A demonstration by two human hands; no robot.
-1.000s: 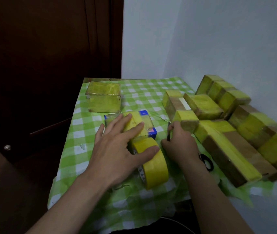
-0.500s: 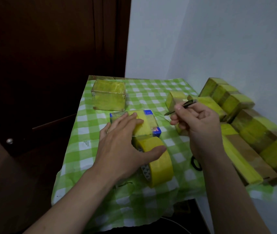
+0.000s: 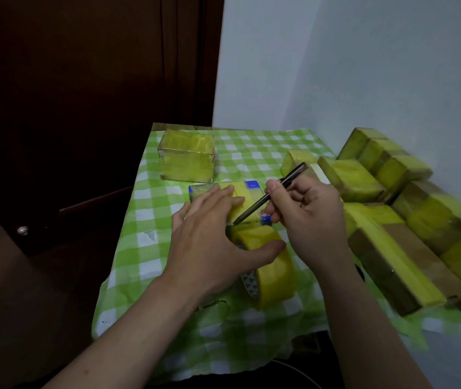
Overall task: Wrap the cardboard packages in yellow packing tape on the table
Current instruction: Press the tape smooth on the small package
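Note:
A small blue package [image 3: 251, 192] partly covered in yellow tape lies mid-table. My left hand [image 3: 212, 237] rests flat on it, fingers straight, thumb against the yellow tape roll [image 3: 271, 265] standing just in front. My right hand [image 3: 308, 220] grips a thin dark cutter [image 3: 274, 192] like a pen. Its tip touches the tape strip between the package and the roll.
A fully taped box [image 3: 187, 155] sits at the far left of the green checked tablecloth [image 3: 139, 248]. Several taped cardboard packages [image 3: 392, 248] are piled along the right by the white wall. A dark wooden door [image 3: 83, 108] stands left of the table.
My right hand picked up the cutter from beside the right packages, lifted it, and brought its tip down to the tape by the roll. My left hand stayed put.

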